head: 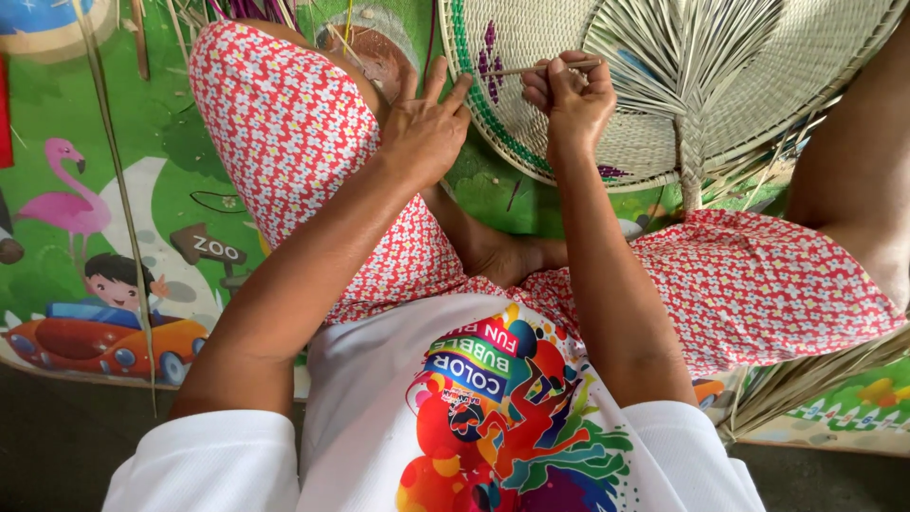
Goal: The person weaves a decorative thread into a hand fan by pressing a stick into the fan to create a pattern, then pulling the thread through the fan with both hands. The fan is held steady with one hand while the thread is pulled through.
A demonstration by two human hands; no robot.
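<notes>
The round woven fan (559,104) leans by the knees, mostly woven, with loose leaf strips still sticking out. The right hand (569,100) pinches a thin strip (540,68). The left hand (427,128) rests open on the knee, holding nothing.

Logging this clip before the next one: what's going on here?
A person sits cross-legged on a colourful play mat, working on a round woven fan of pale palm strips. The right hand pinches a thin strip at the fan's green-edged rim. The left hand rests open on the raised knee beside it, holding nothing. Loose strips lie nearby.
</notes>
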